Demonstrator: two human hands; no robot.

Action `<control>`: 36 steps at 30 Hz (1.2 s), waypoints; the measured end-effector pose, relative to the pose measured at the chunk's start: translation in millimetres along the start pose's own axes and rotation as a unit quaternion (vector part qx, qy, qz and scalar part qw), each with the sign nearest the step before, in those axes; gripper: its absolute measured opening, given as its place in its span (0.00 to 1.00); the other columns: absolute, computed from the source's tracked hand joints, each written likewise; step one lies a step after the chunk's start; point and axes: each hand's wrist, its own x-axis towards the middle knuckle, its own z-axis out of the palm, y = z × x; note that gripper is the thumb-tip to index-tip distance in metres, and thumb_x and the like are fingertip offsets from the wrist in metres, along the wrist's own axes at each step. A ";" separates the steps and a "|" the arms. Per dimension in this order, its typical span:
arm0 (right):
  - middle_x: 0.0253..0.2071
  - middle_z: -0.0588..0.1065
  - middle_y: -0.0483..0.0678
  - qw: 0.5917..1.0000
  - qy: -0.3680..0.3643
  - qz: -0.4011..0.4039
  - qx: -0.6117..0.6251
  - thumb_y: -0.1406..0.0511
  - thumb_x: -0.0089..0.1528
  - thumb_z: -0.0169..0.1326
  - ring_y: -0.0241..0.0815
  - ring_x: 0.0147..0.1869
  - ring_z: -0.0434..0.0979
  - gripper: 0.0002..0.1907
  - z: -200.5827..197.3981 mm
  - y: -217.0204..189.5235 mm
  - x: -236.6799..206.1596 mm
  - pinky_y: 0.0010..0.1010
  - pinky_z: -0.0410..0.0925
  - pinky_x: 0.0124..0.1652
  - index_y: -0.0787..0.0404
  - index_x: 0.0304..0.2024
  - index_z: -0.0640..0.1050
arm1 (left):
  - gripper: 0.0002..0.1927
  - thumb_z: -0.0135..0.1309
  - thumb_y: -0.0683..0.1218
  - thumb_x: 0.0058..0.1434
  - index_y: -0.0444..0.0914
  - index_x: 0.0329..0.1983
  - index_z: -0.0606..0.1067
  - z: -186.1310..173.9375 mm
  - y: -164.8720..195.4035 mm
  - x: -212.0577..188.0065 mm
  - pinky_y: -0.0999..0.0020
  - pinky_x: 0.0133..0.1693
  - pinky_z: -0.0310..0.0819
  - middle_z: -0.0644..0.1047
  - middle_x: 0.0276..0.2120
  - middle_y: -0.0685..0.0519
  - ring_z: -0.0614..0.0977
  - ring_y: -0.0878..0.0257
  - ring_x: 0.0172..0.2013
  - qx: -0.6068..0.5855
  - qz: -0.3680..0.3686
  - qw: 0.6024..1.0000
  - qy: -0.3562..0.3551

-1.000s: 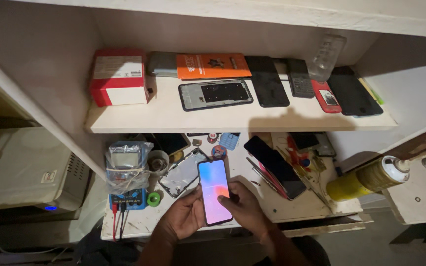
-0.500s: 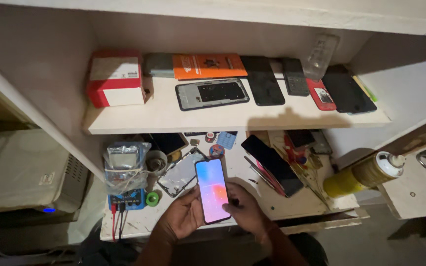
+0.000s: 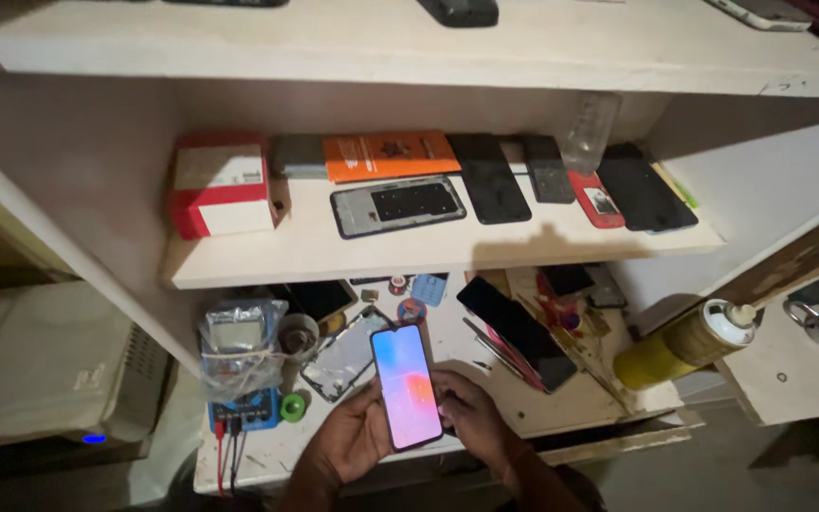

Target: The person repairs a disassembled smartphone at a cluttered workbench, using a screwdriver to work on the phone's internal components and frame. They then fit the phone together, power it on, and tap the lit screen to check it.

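A slim rectangular smartphone with a lit pink, orange and blue screen point(image 3: 406, 386) is held between both hands just above the front edge of the pale wooden workbench point(image 3: 533, 412). Its long axis runs nearly straight away from the person, the top tipped slightly to the left, with the screen facing up toward the camera. The left hand point(image 3: 353, 441) cradles the phone's lower left edge, fingers curled under and against the side, clamped on the casing; the right hand point(image 3: 471, 422) closes on the lower right edge, its thumb lying along the rim near the bottom corner. Both hands sit at the bottom third of the phone, so most of its length projects beyond the fingers toward the shelf. Neither hand is clearly nearer; they grip it about evenly. Just left of the phone lies a bare silver phone frame point(image 3: 345, 353), and beyond that a blue multimeter wrapped in a clear plastic bag point(image 3: 242, 365). To the right a dark-screened phone point(image 3: 514, 330) lies slantwise on the bench, and further right a yellow canister with a white cap point(image 3: 686, 346) lies on its side. On the shelf above sit a red-and-white box point(image 3: 222, 185), an orange flat package point(image 3: 391, 155) and several dark phones.
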 end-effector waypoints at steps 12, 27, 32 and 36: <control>0.41 0.77 0.43 0.998 0.036 0.014 -0.039 0.75 0.64 0.42 0.31 0.36 0.68 0.21 16.4 -5.9 -6.0 0.22 0.66 0.37 0.64 0.58 0.76 | 0.21 0.45 0.51 0.67 0.34 0.58 0.71 -24.8 5.5 1.2 0.65 0.52 0.80 0.79 0.50 0.49 0.83 0.60 0.50 -0.030 -0.009 0.998 0.061; 0.40 0.77 0.43 0.995 0.014 -0.053 -0.078 0.74 0.60 0.52 0.30 0.39 0.73 0.23 7.4 12.5 -4.0 0.24 0.70 0.39 0.64 0.59 0.75 | 0.24 0.45 0.51 0.67 0.30 0.59 0.70 -18.9 2.7 -1.5 0.67 0.48 0.82 0.80 0.50 0.45 0.83 0.59 0.48 -0.007 0.005 0.999 0.046; 0.37 0.76 0.46 0.995 0.034 -0.002 -0.097 0.74 0.61 0.53 0.33 0.37 0.71 0.22 6.1 9.4 -6.2 0.27 0.68 0.38 0.65 0.59 0.78 | 0.19 0.45 0.48 0.70 0.34 0.59 0.71 -23.5 1.3 5.1 0.71 0.46 0.81 0.80 0.49 0.48 0.83 0.61 0.47 -0.094 -0.005 0.996 -0.005; 0.41 0.77 0.42 0.994 0.037 -0.044 -0.088 0.75 0.59 0.52 0.30 0.41 0.74 0.24 12.6 3.5 -13.6 0.25 0.71 0.41 0.64 0.59 0.76 | 0.17 0.47 0.47 0.73 0.31 0.59 0.71 -26.7 -0.4 -0.8 0.75 0.45 0.80 0.80 0.50 0.46 0.83 0.61 0.48 -0.142 -0.018 0.989 -0.036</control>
